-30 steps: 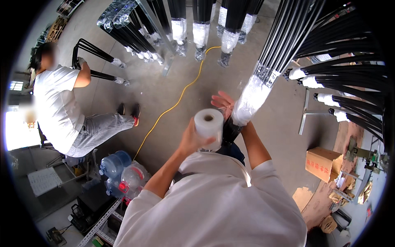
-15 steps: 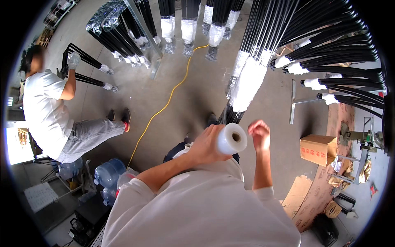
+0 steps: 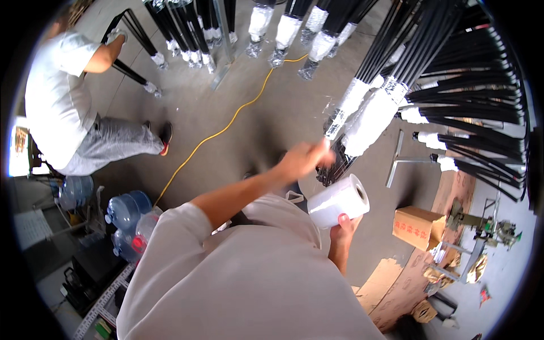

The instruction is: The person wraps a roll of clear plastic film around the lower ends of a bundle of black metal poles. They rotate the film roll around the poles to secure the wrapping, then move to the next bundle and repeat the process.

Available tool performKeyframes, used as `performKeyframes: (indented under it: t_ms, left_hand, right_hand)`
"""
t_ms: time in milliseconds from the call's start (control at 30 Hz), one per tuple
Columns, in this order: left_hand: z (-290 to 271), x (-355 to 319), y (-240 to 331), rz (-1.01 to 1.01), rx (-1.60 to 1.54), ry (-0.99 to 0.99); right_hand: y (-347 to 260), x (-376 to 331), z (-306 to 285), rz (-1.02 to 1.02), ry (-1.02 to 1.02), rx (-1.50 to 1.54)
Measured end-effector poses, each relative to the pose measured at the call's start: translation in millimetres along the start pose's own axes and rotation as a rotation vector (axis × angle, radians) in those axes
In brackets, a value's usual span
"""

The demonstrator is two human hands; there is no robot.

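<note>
A roll of clear stretch film [image 3: 331, 207] with a brown core rests in my right hand [image 3: 343, 231], whose fingers and thumb grip it from below. My left hand [image 3: 306, 161] reaches out in front, smeared by motion, beside the lower ends of a bundle of long black rods [image 3: 419, 42]. White wrapping [image 3: 371, 122] covers that bundle's lower part, with shiny film around it. Blur hides whether my left fingers pinch anything. A narrower wrapped bundle [image 3: 348, 105] stands just left of it.
At left, a co-worker [image 3: 59, 107] handles black rods. A yellow cable [image 3: 221, 131] crosses the floor. Several rod bundles [image 3: 476, 102] lean at right; others [image 3: 289, 31] stand ahead. A cardboard box [image 3: 418, 228] sits at right, large water bottles [image 3: 129, 208] at lower left.
The film roll has passed from my left hand to my right, moving slightly right and toward me. My left hand has moved forward to the bundle's lower end. The view has shifted.
</note>
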State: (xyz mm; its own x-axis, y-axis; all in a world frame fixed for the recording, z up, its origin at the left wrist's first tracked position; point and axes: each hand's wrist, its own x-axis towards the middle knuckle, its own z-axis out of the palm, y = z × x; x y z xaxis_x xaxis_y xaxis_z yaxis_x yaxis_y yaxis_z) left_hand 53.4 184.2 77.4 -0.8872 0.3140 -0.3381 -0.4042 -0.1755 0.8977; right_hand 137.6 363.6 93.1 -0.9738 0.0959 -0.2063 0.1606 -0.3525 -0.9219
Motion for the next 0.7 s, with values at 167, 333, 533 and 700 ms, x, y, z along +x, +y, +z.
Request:
performKeyframes:
  t_ms: [167, 333, 533, 700]
  left_hand:
    - [3.6, 70.2, -13.5, 0.429, 0.083, -0.087]
    - [-16.6, 60.2, -11.6, 0.221, 0.25, -0.17]
    - [-4.7, 29.3, -19.1, 0.195, 0.116, -0.268]
    - [-36.5, -2.5, -29.1, 0.486, 1.019, 0.009]
  right_hand:
    - [2.4, -4.2, -9.9, -0.08, -0.043, -0.167]
    - [-4.4, 44.5, -106.5, -0.123, 0.049, -0.18]
    - [158.4, 112.6, -50.0, 0.347, 0.005, 0.22]
    - [224.3, 89.7, 8.9, 0.551, -0.217, 0.378]
